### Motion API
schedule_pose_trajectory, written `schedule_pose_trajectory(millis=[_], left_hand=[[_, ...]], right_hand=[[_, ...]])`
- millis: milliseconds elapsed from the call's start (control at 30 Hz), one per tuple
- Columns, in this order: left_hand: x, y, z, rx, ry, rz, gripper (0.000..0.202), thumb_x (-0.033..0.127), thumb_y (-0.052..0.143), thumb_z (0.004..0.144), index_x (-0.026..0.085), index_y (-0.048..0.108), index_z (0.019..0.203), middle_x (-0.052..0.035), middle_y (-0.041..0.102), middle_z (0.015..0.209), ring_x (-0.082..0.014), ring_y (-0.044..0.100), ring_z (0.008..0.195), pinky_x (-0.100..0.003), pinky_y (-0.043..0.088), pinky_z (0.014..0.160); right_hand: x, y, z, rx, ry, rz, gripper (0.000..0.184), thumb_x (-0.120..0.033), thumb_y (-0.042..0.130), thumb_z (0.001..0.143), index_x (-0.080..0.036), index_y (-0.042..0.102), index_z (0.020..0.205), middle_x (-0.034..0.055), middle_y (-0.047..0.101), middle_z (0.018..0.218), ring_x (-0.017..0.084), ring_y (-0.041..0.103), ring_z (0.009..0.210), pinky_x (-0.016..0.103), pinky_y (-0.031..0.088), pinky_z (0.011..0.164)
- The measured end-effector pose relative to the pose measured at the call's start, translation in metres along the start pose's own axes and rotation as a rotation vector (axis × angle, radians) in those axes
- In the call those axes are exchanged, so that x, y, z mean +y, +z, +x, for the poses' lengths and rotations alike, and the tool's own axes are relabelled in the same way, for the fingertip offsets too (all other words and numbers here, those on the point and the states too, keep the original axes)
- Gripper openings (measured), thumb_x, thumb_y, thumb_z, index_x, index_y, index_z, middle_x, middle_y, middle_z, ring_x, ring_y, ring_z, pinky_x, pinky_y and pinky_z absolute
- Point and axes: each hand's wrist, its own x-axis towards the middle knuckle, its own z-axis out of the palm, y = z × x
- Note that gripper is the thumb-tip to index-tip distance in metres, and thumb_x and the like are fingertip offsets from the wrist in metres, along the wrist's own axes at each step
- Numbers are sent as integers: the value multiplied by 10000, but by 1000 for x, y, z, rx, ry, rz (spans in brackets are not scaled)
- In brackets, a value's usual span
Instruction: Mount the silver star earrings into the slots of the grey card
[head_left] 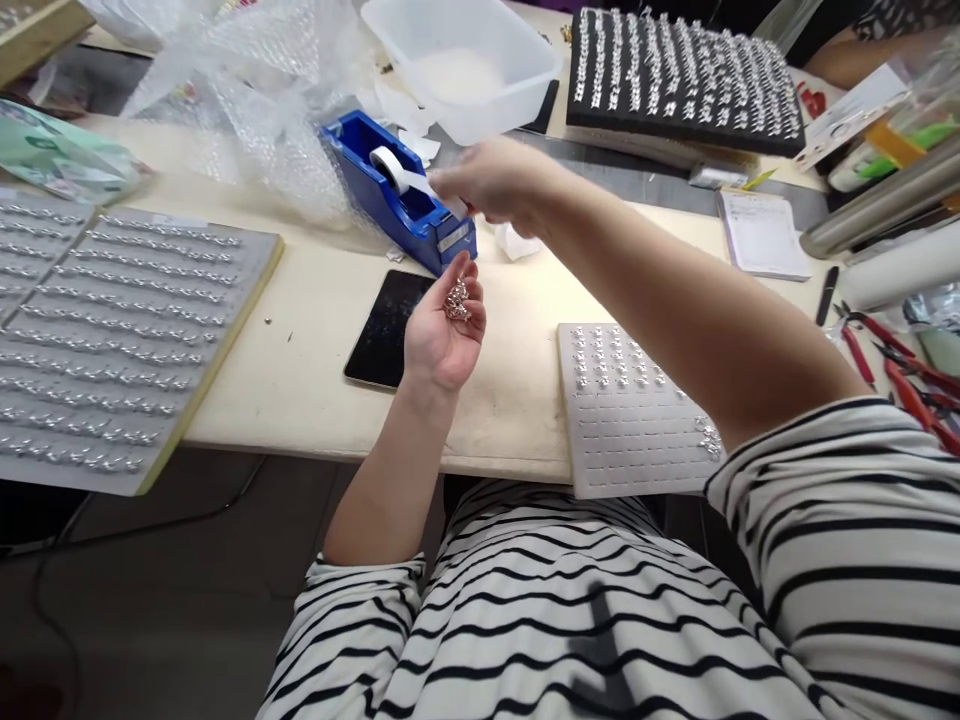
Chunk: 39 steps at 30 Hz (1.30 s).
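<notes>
Two hands meet near the upper middle of the frame, at a blue dispenser (360,185). The right hand (511,185) reaches over its front end, fingers pinched on what looks like the free end of the white tape (417,184); their tips are partly hidden. The left hand (446,345) lies palm up just below, fingers curled loosely around a cluster of silver pieces (457,301), probably cupped so that none spill.

The dispenser's long axis slants from upper left to lower right, its cutter end toward the wearer, presumably so a strip can be drawn with little reach. The tape leaves its roll rightward and slightly down, roughly along that same line.

A dark tablet (384,325) lies flat beside the left hand. At lower right, a small board (626,440) holds rows of silver pieces in its upper part, with slots below; it sits at the table's edge, likely for easy access. A larger board (259,270) of twisted silver rows fills the left.
</notes>
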Motion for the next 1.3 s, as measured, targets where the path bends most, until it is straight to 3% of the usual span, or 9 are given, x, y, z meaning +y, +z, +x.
schedule_pose_trajectory(millis=[133,300,433,533,700,800,933,1100,1300], left_hand=[[1,1,-2,-47,2,-5,401,183,392,1121,169,582,1474,3,713,748,-38,642,553,-95,456,453],[-2,-3,-1,-60,-11,42,333,181,354,1134,124,637,1301,18,676,727,-15,614,534,-74,420,444],[-3,-10,2,-21,21,78,321,196,331,1141,126,644,1130,26,659,711,-6,611,523,-64,412,440],[-3,-11,6,-21,23,104,318,210,328,1140,149,636,1085,22,657,709,-19,621,528,-71,425,430],[-8,-6,1,-24,4,98,339,233,304,1144,183,611,1011,16,642,693,-27,602,504,-82,432,407],[-13,-5,-13,-26,-27,106,368,234,271,1149,186,604,999,13,640,697,-33,604,509,-82,445,415],[-23,-12,-32,-43,-96,104,345,242,282,1147,199,600,1018,7,649,742,-44,625,540,-83,464,431],[-48,-22,-37,-13,-140,146,365,192,249,1117,167,583,972,-6,618,729,-42,603,512,-84,462,400],[-69,-24,-33,6,-193,226,351,131,281,1092,129,592,931,0,580,731,-32,588,511,-84,464,409]], right_hand=[[29,-4,-40,21,140,-158,362,-419,674,951,-181,570,700,-5,476,655,146,500,668,330,477,675],[57,11,-32,-47,176,-239,358,-418,568,1034,-187,573,760,22,557,724,145,507,668,314,452,674],[60,17,-18,-26,73,-509,352,-437,508,1063,-165,622,872,104,715,1059,202,625,944,337,499,881],[61,15,-14,58,49,-562,343,-448,458,1069,-165,646,1121,96,659,1404,256,582,1204,407,466,1055],[68,2,-23,72,87,-604,258,-332,465,1063,-203,652,1185,54,637,1475,272,548,1311,416,419,1111],[71,-30,-47,32,40,-534,218,-342,514,1053,-177,657,1055,117,714,1308,253,635,1128,360,464,961],[87,-111,-108,110,88,-328,304,-373,512,1057,-206,583,813,64,728,922,170,615,801,305,444,742],[167,-212,-187,411,428,-64,374,-283,573,1035,-208,539,670,-4,509,659,98,418,596,261,340,566],[256,-238,-245,414,730,181,379,-239,598,1023,-212,521,653,-33,454,635,80,335,533,256,258,498]])
